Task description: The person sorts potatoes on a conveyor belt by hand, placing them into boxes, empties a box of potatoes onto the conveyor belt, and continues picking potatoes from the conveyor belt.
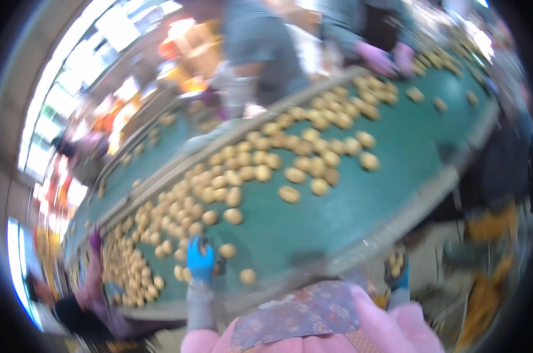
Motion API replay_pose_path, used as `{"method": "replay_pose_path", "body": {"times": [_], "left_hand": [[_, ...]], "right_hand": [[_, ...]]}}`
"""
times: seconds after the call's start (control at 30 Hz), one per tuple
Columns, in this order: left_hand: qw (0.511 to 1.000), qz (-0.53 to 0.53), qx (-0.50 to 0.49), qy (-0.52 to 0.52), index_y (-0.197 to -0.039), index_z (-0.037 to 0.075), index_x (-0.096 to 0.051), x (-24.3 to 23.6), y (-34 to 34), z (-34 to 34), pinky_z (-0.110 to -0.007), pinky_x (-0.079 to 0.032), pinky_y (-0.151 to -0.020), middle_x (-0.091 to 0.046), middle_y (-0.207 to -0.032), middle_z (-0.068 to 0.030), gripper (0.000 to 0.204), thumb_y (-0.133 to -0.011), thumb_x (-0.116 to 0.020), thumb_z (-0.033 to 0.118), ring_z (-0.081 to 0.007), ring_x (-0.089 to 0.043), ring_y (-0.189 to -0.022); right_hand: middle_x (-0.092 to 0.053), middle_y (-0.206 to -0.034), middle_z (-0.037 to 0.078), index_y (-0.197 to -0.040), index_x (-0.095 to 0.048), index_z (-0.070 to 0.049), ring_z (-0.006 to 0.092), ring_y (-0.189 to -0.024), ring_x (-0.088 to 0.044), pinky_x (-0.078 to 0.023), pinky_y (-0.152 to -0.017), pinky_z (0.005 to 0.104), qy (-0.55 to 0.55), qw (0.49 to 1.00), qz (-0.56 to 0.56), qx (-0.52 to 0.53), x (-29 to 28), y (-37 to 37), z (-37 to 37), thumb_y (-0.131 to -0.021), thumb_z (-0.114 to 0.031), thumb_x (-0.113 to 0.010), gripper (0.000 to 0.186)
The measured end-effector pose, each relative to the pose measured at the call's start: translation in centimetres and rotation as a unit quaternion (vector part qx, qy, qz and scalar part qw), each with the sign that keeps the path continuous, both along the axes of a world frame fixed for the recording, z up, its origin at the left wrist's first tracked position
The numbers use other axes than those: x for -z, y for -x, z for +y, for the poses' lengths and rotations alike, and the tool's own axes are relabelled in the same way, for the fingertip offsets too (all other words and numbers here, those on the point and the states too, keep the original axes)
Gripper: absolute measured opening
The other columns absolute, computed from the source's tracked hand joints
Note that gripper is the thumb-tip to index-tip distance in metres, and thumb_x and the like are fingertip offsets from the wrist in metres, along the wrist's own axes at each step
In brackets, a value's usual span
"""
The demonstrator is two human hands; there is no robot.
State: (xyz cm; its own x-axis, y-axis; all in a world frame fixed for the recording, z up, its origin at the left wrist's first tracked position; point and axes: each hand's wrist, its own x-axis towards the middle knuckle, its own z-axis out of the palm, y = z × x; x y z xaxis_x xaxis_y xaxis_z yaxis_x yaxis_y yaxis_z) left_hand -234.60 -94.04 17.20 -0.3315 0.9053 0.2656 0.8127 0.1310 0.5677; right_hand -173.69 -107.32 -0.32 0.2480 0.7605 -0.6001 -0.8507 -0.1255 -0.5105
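My left hand (200, 262), in a blue glove with a grey sleeve, reaches over the green conveyor belt (360, 217) at the near edge of a spread of potatoes (219, 179). Its fingers curl around something dark that blur keeps me from making out. One loose potato (227, 250) lies just right of this hand, and another potato (247, 276) is nearer the belt's edge. Off the belt at the lower right, my right hand (402, 277) shows only as a bit of blue glove. Small yellowish pieces (396, 260) appear beside it; its fingers are unclear.
Along the belt's near side runs a raised pale rim (390, 230). A divider (178, 169) separates a second belt at the far left. Co-workers stand around: pink-gloved hands (387, 59) at the far side, a purple-sleeved arm (94, 267) at left. Orange-brown sacks (490, 294) lie at lower right.
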Motion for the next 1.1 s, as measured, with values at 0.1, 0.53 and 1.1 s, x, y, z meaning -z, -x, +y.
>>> {"method": "replay_pose_path", "body": {"times": [0.1, 0.53, 1.1], "left_hand": [[0.985, 0.006, 0.172, -0.029, -0.115, 0.003, -0.062, 0.4, -7.8, -3.4, -0.041, -0.048, -0.093, -0.060, -0.119, -0.0204, 0.037, -0.078, -0.063, 0.007, -0.0366, -0.058, -0.111], [0.934, 0.173, 0.276, 0.149, -0.120, 0.017, -0.062, 0.6, -2.0, -5.8, -0.041, -0.054, -0.076, -0.060, -0.124, -0.0095, 0.041, -0.079, -0.061, 0.017, -0.0327, -0.065, -0.088], [0.987, -0.121, -0.070, 0.077, -0.116, 0.010, -0.065, 2.1, 5.7, -14.6, -0.037, -0.051, -0.087, -0.061, -0.119, -0.0147, 0.035, -0.081, -0.066, 0.013, -0.0322, -0.063, -0.104]], "right_hand": [[-0.062, -0.102, 0.002, -0.119, -0.056, -0.020, 0.0187, -0.087, -0.061, -0.054, -0.072, 0.0275, 0.033, 0.996, 0.072, 0.043, 2.0, 2.6, -0.9, -0.086, -0.048, -0.066, 0.045], [-0.054, -0.130, 0.017, -0.130, -0.051, 0.003, 0.0298, -0.120, -0.049, -0.042, -0.101, 0.0430, 0.147, 0.814, -0.511, 0.232, 1.6, 8.0, 7.8, -0.097, -0.036, -0.054, 0.051], [-0.046, -0.136, 0.019, -0.131, -0.052, -0.002, 0.0260, -0.124, -0.049, -0.042, -0.103, 0.0353, -0.071, 0.621, -0.775, 0.095, -6.1, 16.2, 41.6, -0.093, -0.023, -0.064, 0.045]]}}
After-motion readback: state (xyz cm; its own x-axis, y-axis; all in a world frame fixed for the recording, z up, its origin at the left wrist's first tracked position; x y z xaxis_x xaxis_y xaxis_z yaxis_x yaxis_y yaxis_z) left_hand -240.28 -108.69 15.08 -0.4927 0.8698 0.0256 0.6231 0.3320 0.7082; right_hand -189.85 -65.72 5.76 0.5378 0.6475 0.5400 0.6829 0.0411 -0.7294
